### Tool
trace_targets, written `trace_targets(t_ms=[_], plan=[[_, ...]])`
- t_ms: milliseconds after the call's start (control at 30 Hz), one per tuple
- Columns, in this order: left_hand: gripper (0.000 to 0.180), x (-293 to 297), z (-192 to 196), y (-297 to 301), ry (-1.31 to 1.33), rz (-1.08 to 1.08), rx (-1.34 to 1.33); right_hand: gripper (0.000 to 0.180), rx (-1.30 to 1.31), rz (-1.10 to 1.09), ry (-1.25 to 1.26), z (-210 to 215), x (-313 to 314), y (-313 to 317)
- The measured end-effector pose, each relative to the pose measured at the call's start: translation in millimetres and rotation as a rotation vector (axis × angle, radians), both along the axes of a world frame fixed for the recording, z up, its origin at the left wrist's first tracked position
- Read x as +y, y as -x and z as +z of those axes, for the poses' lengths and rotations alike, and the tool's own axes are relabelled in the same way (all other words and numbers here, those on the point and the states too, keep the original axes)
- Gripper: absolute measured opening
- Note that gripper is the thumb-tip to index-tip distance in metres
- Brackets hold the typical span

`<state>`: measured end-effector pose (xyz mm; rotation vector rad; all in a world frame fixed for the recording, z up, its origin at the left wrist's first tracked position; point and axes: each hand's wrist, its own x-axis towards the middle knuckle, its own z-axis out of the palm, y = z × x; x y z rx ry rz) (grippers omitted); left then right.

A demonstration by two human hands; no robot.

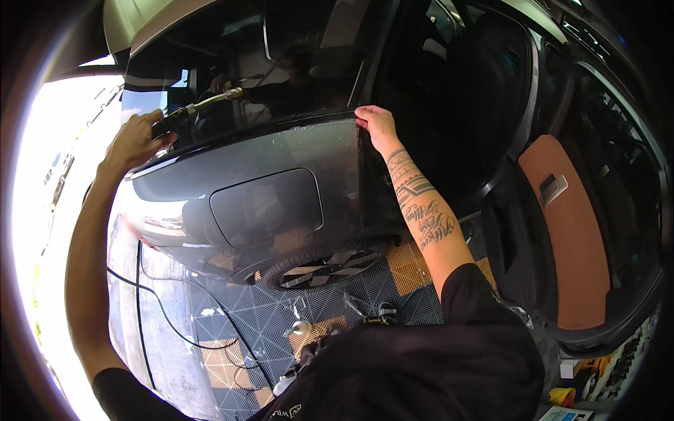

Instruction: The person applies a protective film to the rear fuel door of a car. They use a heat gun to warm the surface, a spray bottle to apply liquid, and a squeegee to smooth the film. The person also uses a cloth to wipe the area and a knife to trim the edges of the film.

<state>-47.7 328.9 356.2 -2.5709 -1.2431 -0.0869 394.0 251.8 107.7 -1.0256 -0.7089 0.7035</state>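
Note:
My left hand [139, 144] is at the rear end of the dark car's window line, its fingers and thumb curled around something dark that I cannot make out. Just beyond those fingers, a slim pale-yellow stick shape [210, 100] shows against the side glass [295, 77]; whether it is a tool or a reflection is unclear. At the front upper corner of the glossy grey rear side panel [274, 158], beside the door opening, my right hand [377, 126] has its thumb and fingertips pinched together. What lies between them is hidden. Small pale specks dot the panel's upper edge.
Below my hands are a closed fuel flap [268, 207] and the rear wheel [323, 270]. To the right stands an opened door with a brown trim panel [569, 238]. Dark cables [175, 330] trail over the tiled floor [246, 319], where a pale-topped bottle [302, 328] stands.

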Motion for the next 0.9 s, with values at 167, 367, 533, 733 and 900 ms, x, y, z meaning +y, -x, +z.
trace_targets(t_ms=[167,367,533,733,900], plan=[[0.032,-4.1,7.2,-89.3,-0.202,-0.018,0.317,0.015,-0.395,0.14,0.012,-0.4,-7.0,-25.9],[0.027,-1.5,8.8,-145.9,-0.229,-0.05,0.447,0.013,-0.905,0.13,-0.055,19.8,-14.9,-30.1],[0.029,-8.1,7.6,-174.4,-0.238,-0.007,0.55,0.01,-1.039,0.208,-0.092,23.8,-17.3,-39.2],[0.019,-15.9,4.8,-203.2,-0.215,0.039,0.607,0.008,-1.231,0.083,-0.186,18.8,-21.4,-35.4],[0.011,-38.8,0.8,-235.0,-0.145,0.061,0.696,0.01,-1.279,0.082,-0.215,22.0,-18.6,-34.6]])
